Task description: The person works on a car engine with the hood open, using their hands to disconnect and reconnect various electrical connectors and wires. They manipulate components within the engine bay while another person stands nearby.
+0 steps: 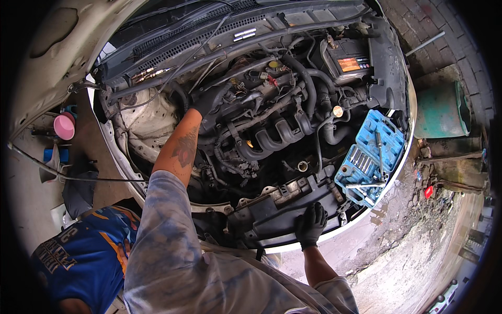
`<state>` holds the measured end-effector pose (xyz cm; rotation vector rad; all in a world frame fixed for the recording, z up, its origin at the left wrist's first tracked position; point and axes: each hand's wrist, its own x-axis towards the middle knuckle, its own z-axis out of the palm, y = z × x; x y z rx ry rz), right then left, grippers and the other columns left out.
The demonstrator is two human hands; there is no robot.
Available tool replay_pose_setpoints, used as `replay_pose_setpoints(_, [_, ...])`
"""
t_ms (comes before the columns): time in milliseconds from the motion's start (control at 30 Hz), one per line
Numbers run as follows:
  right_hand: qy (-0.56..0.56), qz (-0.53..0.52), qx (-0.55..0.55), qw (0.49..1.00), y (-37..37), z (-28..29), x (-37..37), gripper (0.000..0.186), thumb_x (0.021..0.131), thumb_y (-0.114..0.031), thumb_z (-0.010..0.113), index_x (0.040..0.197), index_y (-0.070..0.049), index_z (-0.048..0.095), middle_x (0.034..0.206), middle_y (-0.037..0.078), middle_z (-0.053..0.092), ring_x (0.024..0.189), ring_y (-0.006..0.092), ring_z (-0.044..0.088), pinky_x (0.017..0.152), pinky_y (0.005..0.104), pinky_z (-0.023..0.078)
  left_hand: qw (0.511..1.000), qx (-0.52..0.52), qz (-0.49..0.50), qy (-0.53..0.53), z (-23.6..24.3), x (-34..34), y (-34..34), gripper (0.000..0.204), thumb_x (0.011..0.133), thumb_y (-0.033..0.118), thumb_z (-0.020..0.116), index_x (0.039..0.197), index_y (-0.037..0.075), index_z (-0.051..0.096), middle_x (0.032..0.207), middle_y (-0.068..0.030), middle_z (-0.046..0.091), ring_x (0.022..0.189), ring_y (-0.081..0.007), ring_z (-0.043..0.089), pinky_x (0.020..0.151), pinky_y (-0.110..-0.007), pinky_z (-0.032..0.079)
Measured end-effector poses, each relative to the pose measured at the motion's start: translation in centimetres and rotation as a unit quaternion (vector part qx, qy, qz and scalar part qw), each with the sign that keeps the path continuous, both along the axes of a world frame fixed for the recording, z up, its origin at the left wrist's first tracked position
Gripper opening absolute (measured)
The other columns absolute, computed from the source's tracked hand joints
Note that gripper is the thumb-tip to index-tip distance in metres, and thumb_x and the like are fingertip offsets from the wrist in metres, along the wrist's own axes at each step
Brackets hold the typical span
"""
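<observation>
A car's open engine bay spreads in front of me, with the dark engine in its middle. My left hand, in a black glove, reaches in at the engine's left side. Its fingers blend into the dark parts, so whether it holds something is hidden. My right hand, also in a black glove, rests on the black front panel with its fingers lying on it and no tool seen in it. Nearest to it, on the right front edge, lies an open blue socket set case with a ratchet and several sockets.
Several spark plugs and silver metal pieces lie along the back ledge. A battery sits back right. Left, a thin rod crosses; a person in a blue jersey is close by. A green bucket stands right.
</observation>
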<state>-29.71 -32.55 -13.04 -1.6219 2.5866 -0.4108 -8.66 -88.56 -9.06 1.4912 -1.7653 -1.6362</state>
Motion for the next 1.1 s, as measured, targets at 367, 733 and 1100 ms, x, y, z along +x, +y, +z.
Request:
replay_pose_setpoints(367, [0.000,0.014,-0.001,1.000,-0.2,0.4,0.1,0.067,0.090,-0.033,0.064,0.145,0.002,0.049,0.145,0.030,0.052,0.135,0.0484,0.047,0.115,0.0639,0.031,0.994,0.006,-0.029,0.106,-1.3,1.1,0.6,0.039,0.100,0.036,0.066,0.115,0.001,0.076,0.102,-0.0074,0.077,0.089,-0.0148,0.068,0.086,-0.030,0.051])
replay_pose_setpoints(733, [-0.008,0.025,-0.012,1.000,-0.5,0.4,0.4,0.059,0.091,-0.026,0.066,0.141,0.001,0.053,0.145,0.027,0.052,0.135,0.0462,0.048,0.114,0.0614,0.035,0.927,-0.363,0.058,0.068,-0.3,1.1,8.0,0.023,0.089,0.016,0.079,0.102,0.000,0.069,0.106,-0.0154,0.067,0.096,-0.0246,0.067,0.082,-0.035,0.054])
replay_pose_setpoints(1100, [-0.205,0.204,-0.154,0.945,-26.5,7.5,1.2,0.043,0.091,-0.004,0.068,0.133,0.001,0.062,0.126,0.019,0.065,0.112,0.0364,0.064,0.096,0.0442,0.051,0.861,-0.502,0.085,0.016,-2.6,0.1,7.9,0.019,0.087,0.006,0.075,0.103,-0.001,0.068,0.111,-0.0155,0.063,0.102,-0.0347,0.063,0.087,-0.042,0.051])
